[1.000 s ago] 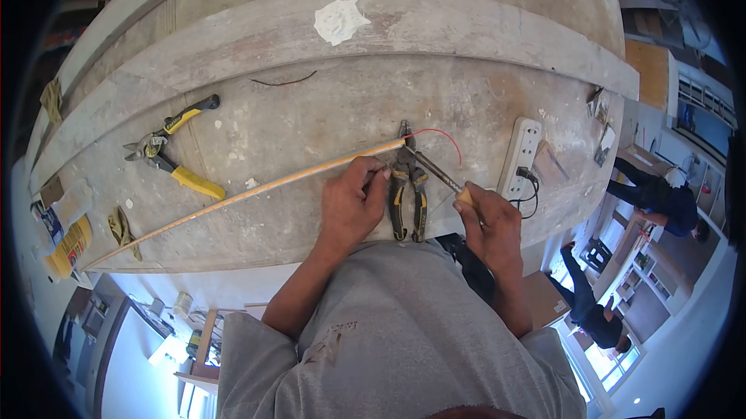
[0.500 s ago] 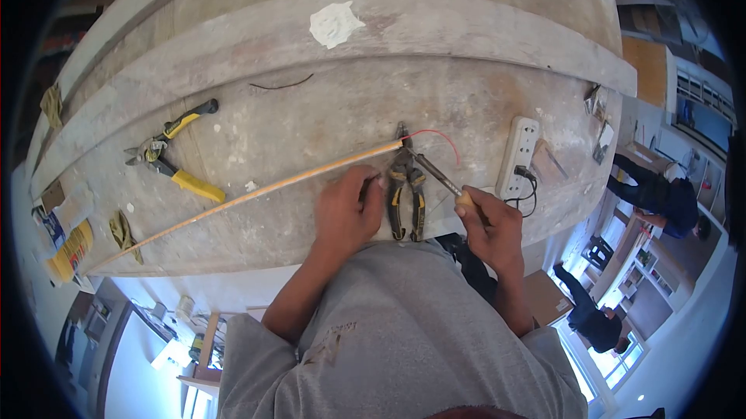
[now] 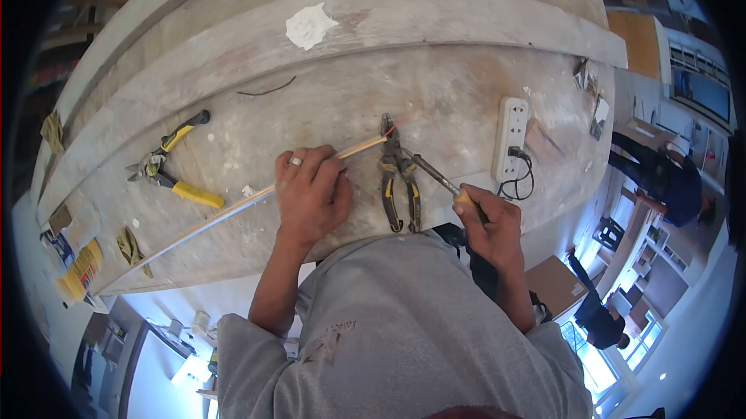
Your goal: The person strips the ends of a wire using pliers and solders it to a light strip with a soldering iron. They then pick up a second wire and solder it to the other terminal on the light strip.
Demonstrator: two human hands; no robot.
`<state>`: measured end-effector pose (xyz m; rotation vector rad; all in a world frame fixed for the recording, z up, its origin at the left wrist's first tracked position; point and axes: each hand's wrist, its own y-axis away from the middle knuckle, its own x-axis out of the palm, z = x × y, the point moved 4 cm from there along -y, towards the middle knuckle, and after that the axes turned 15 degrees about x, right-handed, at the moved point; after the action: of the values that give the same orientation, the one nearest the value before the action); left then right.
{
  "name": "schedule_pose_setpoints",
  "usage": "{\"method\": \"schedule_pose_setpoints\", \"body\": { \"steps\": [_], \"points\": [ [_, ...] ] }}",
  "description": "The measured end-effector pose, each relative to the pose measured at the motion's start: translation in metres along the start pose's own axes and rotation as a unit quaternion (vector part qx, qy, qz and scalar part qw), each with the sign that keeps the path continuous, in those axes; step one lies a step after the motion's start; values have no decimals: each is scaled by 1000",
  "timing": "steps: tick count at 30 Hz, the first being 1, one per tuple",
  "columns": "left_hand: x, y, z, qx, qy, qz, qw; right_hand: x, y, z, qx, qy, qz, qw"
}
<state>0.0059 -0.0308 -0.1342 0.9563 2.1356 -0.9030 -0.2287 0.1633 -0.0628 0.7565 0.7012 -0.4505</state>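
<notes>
A long thin strip point(image 3: 203, 216) runs diagonally over the worn table, its upper end at the jaws of the yellow-black pliers point(image 3: 399, 178). My left hand point(image 3: 312, 192), with a ring on one finger, lies over the strip with its fingers curled round it. In my right hand point(image 3: 488, 221) is a soldering iron point(image 3: 437, 173), gripped by its light handle; its tip points at the strip's end beside the pliers. A thin red wire point(image 3: 420, 120), blurred, extends from that end.
Yellow-black snips point(image 3: 172, 163) lie to the left. A white power strip point(image 3: 510, 139) with a black plug is at the right. A raised wooden rail point(image 3: 435, 19) crosses behind. Two people point(image 3: 670, 186) are beyond the table on the right.
My left hand has moved left and up onto the strip. The strip's lower part looks turned over slightly, and the red wire has shifted. My right hand still holds the iron.
</notes>
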Motion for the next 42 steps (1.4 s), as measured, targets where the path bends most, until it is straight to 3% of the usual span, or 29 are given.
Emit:
{"method": "schedule_pose_setpoints", "body": {
  "steps": [19, 42],
  "points": [
    [0, 2, -11, 33, 2, -25, 999, 16, 16, 0, 20, -21, -5, 1000],
    [8, -2, -17, -6, 18, -2, 1000, 19, 11, 2, 8, 4, -17, 1000]
  ]
}}
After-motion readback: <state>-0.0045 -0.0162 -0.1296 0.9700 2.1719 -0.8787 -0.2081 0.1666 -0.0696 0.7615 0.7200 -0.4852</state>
